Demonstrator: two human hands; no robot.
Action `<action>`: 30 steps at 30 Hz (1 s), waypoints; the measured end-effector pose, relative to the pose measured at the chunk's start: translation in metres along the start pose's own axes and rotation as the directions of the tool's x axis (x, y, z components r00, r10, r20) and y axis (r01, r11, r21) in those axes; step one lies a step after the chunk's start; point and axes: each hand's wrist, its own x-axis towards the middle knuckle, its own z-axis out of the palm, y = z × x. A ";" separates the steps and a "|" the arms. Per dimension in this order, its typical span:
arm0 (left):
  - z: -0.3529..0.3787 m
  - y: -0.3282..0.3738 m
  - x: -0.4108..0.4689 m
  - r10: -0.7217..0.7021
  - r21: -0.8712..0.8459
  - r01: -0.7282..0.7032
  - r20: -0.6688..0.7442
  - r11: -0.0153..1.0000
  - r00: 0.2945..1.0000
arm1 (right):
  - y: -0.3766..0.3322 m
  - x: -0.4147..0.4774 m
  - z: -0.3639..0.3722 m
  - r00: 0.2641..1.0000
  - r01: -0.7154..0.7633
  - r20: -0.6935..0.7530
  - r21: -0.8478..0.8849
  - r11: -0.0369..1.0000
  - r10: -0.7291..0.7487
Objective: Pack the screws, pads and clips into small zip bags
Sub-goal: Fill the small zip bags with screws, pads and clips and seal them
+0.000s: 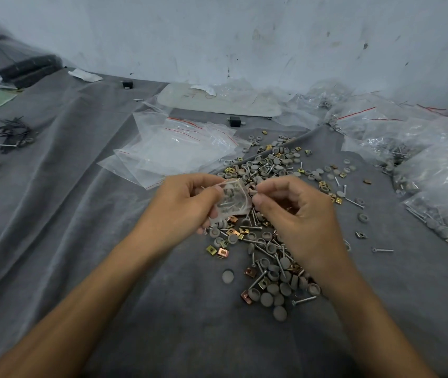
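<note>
My left hand (187,203) grips a small clear zip bag (232,201) that holds screws and grey pads, lifted above the grey cloth. My right hand (293,211) pinches the bag's right edge between thumb and forefinger, with a grey pad at its fingertips. Under and beyond both hands lies a loose heap of parts (269,257): grey round pads, silver screws and brass-coloured square clips. A pile of empty zip bags (179,151) with red seal lines lies just beyond my left hand.
Filled clear bags (441,184) are heaped along the right side up to the wall. A pale flat board (217,100) lies near the wall. Black wire ties (12,132) and dark boxes (23,66) sit at the far left. Grey cloth (81,227) covers the surface.
</note>
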 end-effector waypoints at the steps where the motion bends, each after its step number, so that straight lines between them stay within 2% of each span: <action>1: -0.002 0.000 0.001 -0.007 -0.021 0.007 -0.021 1.000 1.000 | 0.000 0.000 -0.003 1.000 -0.014 0.002 -0.011 1.000 0.014; 3: -0.007 0.002 0.004 -0.018 -0.061 0.014 -0.059 0.998 0.998 | 0.001 -0.002 -0.007 0.998 -0.033 0.056 -0.078 0.996 0.037; 5: -0.011 0.002 0.006 -0.023 -0.083 0.016 -0.085 0.996 0.996 | 0.003 -0.005 -0.006 0.982 -0.017 0.182 -0.216 0.976 0.057; 7: -0.013 0.002 0.007 -0.027 -0.091 0.018 -0.097 0.996 0.995 | 0.004 -0.007 0.001 0.949 0.042 0.308 -0.351 0.936 0.073; 11: -0.012 0.002 0.006 -0.027 -0.097 0.018 -0.093 0.995 0.995 | 0.002 -0.016 0.026 0.859 0.093 0.490 -0.436 0.895 0.149; 14: -0.012 0.003 0.006 -0.024 -0.095 0.015 -0.088 0.995 0.996 | 0.002 -0.023 0.039 0.872 0.098 0.443 -0.572 0.814 0.206; 19: -0.011 0.004 0.005 -0.029 -0.083 0.022 -0.090 0.996 0.996 | -0.001 -0.031 0.053 0.918 0.124 0.343 -0.727 0.675 0.201; 26: -0.011 0.006 0.005 -0.037 -0.096 0.028 -0.096 0.995 0.995 | -0.006 -0.033 0.052 0.913 0.172 0.366 -0.745 0.644 0.180; 30: -0.010 0.008 0.004 -0.037 -0.102 0.028 -0.094 0.994 0.995 | -0.007 -0.031 0.050 0.880 0.207 0.424 -0.745 0.634 0.212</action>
